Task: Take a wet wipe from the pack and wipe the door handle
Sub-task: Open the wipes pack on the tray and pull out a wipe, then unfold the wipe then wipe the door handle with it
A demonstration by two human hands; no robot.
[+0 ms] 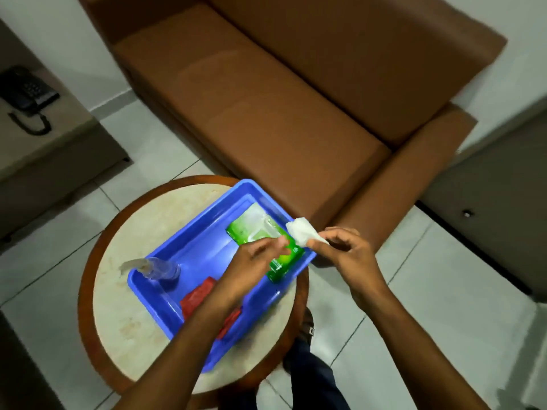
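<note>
Both forearms are bare to the frame's lower edge, with no sleeve, watch or ring showing on the left hand (251, 264) or the right hand (352, 258). Below the round table (124, 279), beside its near rim, dark blue trousers (313, 377) show. A dark shoe (306, 324) with a small pale mark sits just under that rim.

pack (260, 232) in tray (165, 294) on round table (130, 241), sofa (266, 99) behind, telephone (26, 90) far left
</note>
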